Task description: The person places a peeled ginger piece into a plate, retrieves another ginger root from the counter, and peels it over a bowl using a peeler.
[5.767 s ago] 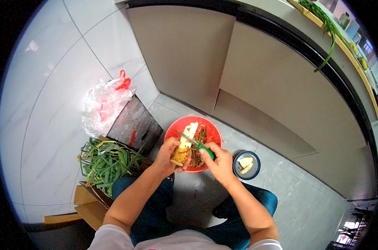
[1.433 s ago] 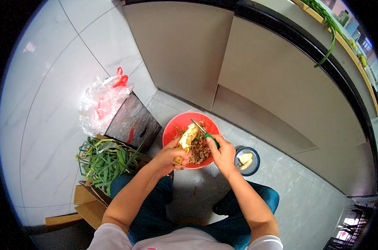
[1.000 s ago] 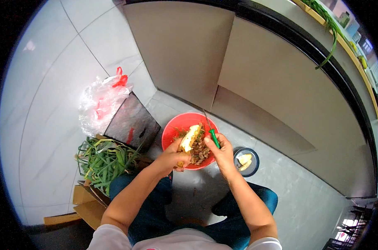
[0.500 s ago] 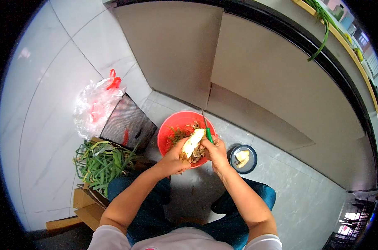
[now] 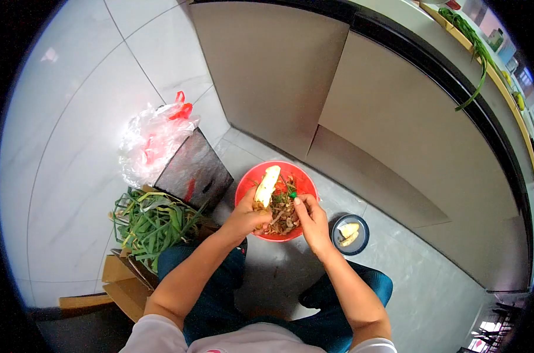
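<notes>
Fingers of my left hand (image 5: 243, 220) wrap the root (image 5: 268, 183) by its browner end, a surer hold than its probably stiff, slick flesh, while my right hand (image 5: 314, 220) pinches the green handle (image 5: 293, 195).

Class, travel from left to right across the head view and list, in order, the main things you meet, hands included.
Heap of leafy greens → left hand → partly peeled vegetable in its grip → right hand → dark dish → green stalks hanging over the counter edge.
</notes>
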Tool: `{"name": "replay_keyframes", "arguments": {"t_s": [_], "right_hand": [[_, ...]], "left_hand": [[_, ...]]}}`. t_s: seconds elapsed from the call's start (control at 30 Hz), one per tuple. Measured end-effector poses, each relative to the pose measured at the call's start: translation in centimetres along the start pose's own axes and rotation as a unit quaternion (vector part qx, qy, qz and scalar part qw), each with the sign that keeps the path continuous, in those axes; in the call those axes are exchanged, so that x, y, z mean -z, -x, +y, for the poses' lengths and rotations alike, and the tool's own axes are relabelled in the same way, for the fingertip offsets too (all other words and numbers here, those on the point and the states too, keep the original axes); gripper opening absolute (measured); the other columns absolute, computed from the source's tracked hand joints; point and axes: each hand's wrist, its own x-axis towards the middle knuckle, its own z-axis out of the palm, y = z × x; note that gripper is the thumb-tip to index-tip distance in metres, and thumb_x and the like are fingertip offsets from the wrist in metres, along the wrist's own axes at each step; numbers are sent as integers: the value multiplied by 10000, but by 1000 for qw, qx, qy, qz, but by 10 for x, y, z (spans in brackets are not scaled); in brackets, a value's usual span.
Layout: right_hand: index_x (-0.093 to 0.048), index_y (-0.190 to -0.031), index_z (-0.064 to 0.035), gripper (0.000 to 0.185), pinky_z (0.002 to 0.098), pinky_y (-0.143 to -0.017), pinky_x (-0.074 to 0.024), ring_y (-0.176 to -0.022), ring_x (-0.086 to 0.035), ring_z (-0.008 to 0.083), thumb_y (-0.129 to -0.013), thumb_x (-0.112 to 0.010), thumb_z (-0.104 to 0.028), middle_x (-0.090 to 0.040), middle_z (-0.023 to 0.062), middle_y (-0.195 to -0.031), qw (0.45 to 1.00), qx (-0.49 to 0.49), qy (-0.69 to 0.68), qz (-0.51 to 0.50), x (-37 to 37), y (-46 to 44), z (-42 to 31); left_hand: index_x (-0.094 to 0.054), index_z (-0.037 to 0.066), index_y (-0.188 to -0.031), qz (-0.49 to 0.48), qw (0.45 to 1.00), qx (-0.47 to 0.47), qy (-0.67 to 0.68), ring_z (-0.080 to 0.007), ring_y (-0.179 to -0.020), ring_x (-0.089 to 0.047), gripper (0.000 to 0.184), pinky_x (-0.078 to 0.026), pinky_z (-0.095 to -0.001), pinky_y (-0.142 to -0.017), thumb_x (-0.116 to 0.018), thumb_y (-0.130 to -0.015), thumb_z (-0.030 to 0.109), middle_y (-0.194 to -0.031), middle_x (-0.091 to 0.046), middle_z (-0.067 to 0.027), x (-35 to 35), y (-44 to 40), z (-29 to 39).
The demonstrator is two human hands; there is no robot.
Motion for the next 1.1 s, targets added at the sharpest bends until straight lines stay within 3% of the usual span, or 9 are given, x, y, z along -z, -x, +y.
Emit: {"name": "replay_keyframes", "arguments": {"t_s": [0.1,0.2,0.33,0.5,0.77,0.83,0.93,0.97,1.1], "right_hand": [[-612,-1057,-42,334,305,-588,-462,-610,-586,145,-982,-561,-363,-640,55,-736,993,93,57,53,1,7,-3],[-599,-1071,-17,255,259,-719,-469,-798,-566,87,-999,-570,-260,-634,31,-862,1000,-12,-4,19,6,13,-24],[-666,-1053,-69,249,325,-707,-526,-807,-704,237,-914,-662,-276,-711,120,-904,993,100,56,-25,5,20,-29],[-682,-1037,-68,234,331,-693,-540,-804,-708,289,-892,-683,-251,-699,150,-903,954,243,170,-45,10,25,-51],[-682,-1032,-112,267,400,-657,-532,-792,-692,340,-895,-662,-340,-704,161,-911,966,170,180,69,28,-3,-31],[-678,-1022,-109,277,380,-649,-509,-753,-684,321,-919,-636,-364,-699,165,-863,975,51,197,89,32,-5,-30],[-667,-1012,-92,313,343,-666,-487,-719,-661,231,-939,-617,-393,-689,132,-799,991,5,97,97,30,-15,4],[-658,-1014,-85,299,294,-689,-472,-733,-606,129,-941,-631,-374,-666,82,-758,997,7,21,77,29,-16,12],[-653,-1032,-78,271,276,-674,-475,-723,-581,88,-938,-650,-332,-658,48,-755,993,33,-100,61,20,-2,-7]], "left_hand": [[-335,48,-1399,-11,1000,-21,-2,-96,-567,-519,697,-380,-248,-427,-594,-756,-32,-802,-556,-31,4,-3,-2],[-339,39,-1390,0,1000,-14,2,-94,-556,-518,691,-377,-245,-423,-589,-750,-33,-797,-557,-29,8,-6,-4],[-434,38,-1270,-3,1000,2,-6,-98,-536,-485,597,-353,-254,-407,-595,-696,-2,-787,-543,-32,5,-5,-7],[-436,46,-1267,-37,999,9,-27,-91,-523,-464,575,-339,-248,-408,-594,-715,7,-780,-535,-29,3,-1,-1],[-336,62,-1429,-56,997,36,-38,-77,-531,-439,761,-332,-230,-420,-590,-714,2,-830,-532,-26,0,4,-3],[-348,61,-1421,-64,997,35,-34,-76,-534,-437,752,-331,-228,-422,-588,-712,2,-831,-529,-24,-1,5,-2],[-367,64,-1408,-78,996,38,-14,-75,-541,-437,739,-327,-224,-424,-585,-704,0,-830,-523,-24,-3,5,1],[-373,68,-1402,-78,996,40,5,-76,-544,-439,736,-324,-222,-424,-582,-700,-2,-829,-521,-25,-3,5,2],[-380,74,-1392,-85,994,54,40,-79,-546,-444,730,-322,-220,-424,-580,-695,-3,-828,-522,-28,-2,5,5]]}}
